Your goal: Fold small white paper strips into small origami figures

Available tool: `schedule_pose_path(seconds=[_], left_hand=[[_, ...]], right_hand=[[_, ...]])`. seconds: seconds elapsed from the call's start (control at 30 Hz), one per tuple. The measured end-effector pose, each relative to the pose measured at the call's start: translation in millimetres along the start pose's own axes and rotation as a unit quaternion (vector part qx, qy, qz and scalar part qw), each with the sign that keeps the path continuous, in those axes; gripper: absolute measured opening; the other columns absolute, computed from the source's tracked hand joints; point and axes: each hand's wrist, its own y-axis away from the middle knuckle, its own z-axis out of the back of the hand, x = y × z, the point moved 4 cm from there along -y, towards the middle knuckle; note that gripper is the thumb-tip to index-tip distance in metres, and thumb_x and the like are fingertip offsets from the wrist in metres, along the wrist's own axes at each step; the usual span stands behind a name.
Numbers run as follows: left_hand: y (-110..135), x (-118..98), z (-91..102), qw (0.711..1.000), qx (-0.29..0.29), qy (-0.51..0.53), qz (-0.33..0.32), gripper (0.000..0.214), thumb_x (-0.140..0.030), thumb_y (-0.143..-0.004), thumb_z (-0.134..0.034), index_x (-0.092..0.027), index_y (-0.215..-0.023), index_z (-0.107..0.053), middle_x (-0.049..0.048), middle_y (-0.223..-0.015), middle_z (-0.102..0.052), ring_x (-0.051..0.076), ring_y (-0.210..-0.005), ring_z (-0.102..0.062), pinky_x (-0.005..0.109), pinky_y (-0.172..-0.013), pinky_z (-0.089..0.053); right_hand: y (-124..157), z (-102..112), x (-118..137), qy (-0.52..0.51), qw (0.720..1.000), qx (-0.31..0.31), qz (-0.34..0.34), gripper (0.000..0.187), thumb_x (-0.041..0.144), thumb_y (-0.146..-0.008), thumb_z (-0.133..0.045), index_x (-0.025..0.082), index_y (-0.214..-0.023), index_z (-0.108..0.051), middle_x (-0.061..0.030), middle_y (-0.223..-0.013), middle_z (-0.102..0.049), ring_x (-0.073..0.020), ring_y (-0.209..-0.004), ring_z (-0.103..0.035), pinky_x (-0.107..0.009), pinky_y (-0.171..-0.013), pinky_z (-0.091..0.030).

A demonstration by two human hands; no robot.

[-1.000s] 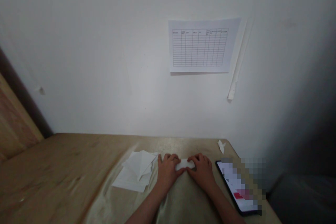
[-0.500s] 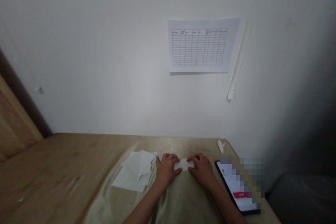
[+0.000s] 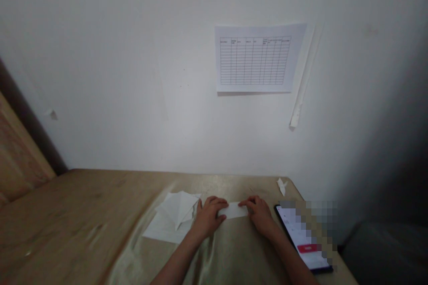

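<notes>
A small white piece of paper (image 3: 234,210), apparently folded into a strip, lies flat on the cloth-covered table between my hands. My left hand (image 3: 211,214) grips its left end, with the fingers at the far edge and the thumb at the near edge. At the right end, my right hand (image 3: 260,214) has a bent index finger on the paper's far corner; its thumb is partly hidden. Left of my left hand rests a loose pile of white paper sheets (image 3: 174,218), the top one creased.
A phone (image 3: 302,240) with a lit screen lies right of my right arm. Beyond it, a small folded white paper (image 3: 281,186) sits near the table's (image 3: 100,205) far right corner. A printed table sheet (image 3: 254,60) hangs on the wall behind.
My hands have moved slightly apart, and more of the paper strip shows between them. The right thumb has drawn back from the near edge.
</notes>
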Motion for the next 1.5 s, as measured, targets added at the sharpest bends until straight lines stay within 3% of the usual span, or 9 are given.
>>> schedule_pose_path(seconds=[0.17, 0.33, 0.5, 0.73, 1.5], left_hand=[[2.2, 0.9, 1.7, 1.000, 0.017, -0.012, 0.008, 0.046, -0.027, -0.088, -0.059, -0.040, -0.132, -0.062, -0.0006, -0.147, -0.059, 0.029, -0.141, -0.041, 0.068, -0.118, -0.014], [4.7, -5.6, 1.0, 1.000, -0.014, -0.012, -0.001, 0.042, -0.027, -0.087, -0.058, -0.039, -0.127, -0.065, -0.0012, -0.144, -0.061, 0.028, -0.140, -0.042, 0.069, -0.118, -0.012], [2.7, -14.8, -4.6, 0.998, -0.051, -0.023, 0.030, 0.029, -0.039, -0.087, -0.061, -0.030, -0.114, -0.064, 0.0026, -0.137, -0.064, 0.030, -0.135, -0.045, 0.072, -0.117, -0.011], [1.1, -18.5, -12.2, 0.994, -0.094, -0.028, 0.041, 0.032, -0.047, -0.085, -0.062, -0.028, -0.110, -0.061, 0.0044, -0.127, -0.065, 0.032, -0.132, -0.046, 0.074, -0.116, -0.009], [-0.7, -26.0, -14.8, 0.994, -0.078, -0.039, 0.065, 0.033, -0.043, -0.084, -0.055, -0.026, -0.113, -0.060, 0.0085, -0.132, -0.061, 0.033, -0.132, -0.044, 0.079, -0.113, -0.009]], right_hand=[[5.0, 3.0, 1.3, -0.012, 1.000, -0.017, 0.015, 0.056, 0.004, -0.080, -0.046, 0.035, -0.117, -0.074, -0.0036, -0.124, -0.063, -0.0210, -0.120, -0.056, -0.031, -0.105, -0.039], [7.9, 3.9, 6.0, 0.007, 0.999, -0.043, 0.005, 0.045, 0.010, -0.086, -0.047, 0.034, -0.111, -0.076, -0.0044, -0.122, -0.064, -0.0215, -0.117, -0.057, -0.033, -0.105, -0.039], [12.5, 6.6, 19.8, 0.010, 0.998, -0.058, -0.006, 0.027, 0.036, -0.086, -0.062, 0.030, -0.109, -0.075, -0.0068, -0.123, -0.062, -0.0264, -0.119, -0.055, -0.038, -0.108, -0.038], [15.9, 5.7, 35.5, 0.041, 0.995, -0.082, -0.028, 0.035, 0.045, -0.078, -0.073, 0.027, -0.107, -0.072, -0.0099, -0.122, -0.061, -0.0303, -0.118, -0.054, -0.040, -0.107, -0.036], [14.4, 3.0, 36.0, 0.038, 0.995, -0.089, -0.038, 0.036, 0.044, -0.074, -0.074, 0.026, -0.104, -0.070, -0.0107, -0.123, -0.061, -0.0313, -0.119, -0.052, -0.040, -0.109, -0.033]])
